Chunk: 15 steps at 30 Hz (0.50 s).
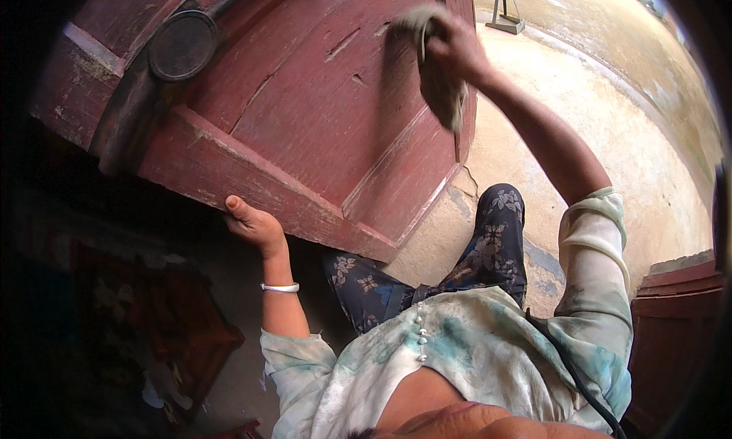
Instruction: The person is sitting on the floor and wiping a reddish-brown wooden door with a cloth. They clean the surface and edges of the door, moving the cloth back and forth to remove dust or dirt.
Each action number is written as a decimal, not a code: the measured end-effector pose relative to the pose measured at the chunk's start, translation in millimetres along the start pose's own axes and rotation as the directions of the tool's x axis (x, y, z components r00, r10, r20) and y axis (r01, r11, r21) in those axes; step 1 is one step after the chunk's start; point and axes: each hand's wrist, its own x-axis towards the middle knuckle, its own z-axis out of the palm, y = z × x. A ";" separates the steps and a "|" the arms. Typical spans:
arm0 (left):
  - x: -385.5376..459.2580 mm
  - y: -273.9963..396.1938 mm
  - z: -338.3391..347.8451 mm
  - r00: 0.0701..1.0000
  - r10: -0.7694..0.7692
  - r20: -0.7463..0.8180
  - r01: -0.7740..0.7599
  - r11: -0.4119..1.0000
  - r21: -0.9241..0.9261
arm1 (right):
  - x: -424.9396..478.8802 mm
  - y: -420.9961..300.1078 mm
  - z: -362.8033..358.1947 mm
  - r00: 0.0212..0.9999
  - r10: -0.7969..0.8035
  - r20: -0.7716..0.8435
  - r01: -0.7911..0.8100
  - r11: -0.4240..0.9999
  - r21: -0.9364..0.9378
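Observation:
A worn red wooden door with recessed panels and chipped paint stands before me. My left hand grips the edge of the door, its thumb on the front face and its fingers hidden behind. Held in my right hand, a greyish cloth hangs down against or just in front of the door panel near its right side; hand and cloth are blurred. A round dark metal fitting sits on the door at the upper left, joined to a dark curved bar.
Pale worn ground lies to the right of the door. A metal stand is at the top. At the lower right is another red wooden panel. Brown wooden furniture stands in the dark interior at lower left.

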 end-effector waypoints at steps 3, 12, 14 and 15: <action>-1.5 3.6 -5.0 1.000 -0.011 0.003 0.011 0.999 0.045 | 64.4 1.3 -21.5 0.953 -0.065 -0.295 0.042 0.996 -0.082; 0.3 6.3 -3.1 1.000 0.010 -0.001 -0.010 1.000 0.026 | 11.1 45.6 45.9 0.975 0.127 -0.184 -0.171 0.954 -0.245; -0.3 6.0 -5.1 1.000 0.010 0.008 -0.010 1.000 0.026 | -36.8 52.3 69.9 0.898 0.439 -0.033 -0.436 0.876 -0.204; 0.2 8.5 5.8 1.000 0.007 0.005 -0.007 1.000 -0.007 | -60.5 80.8 86.2 0.866 0.493 -0.090 -0.501 0.845 -0.186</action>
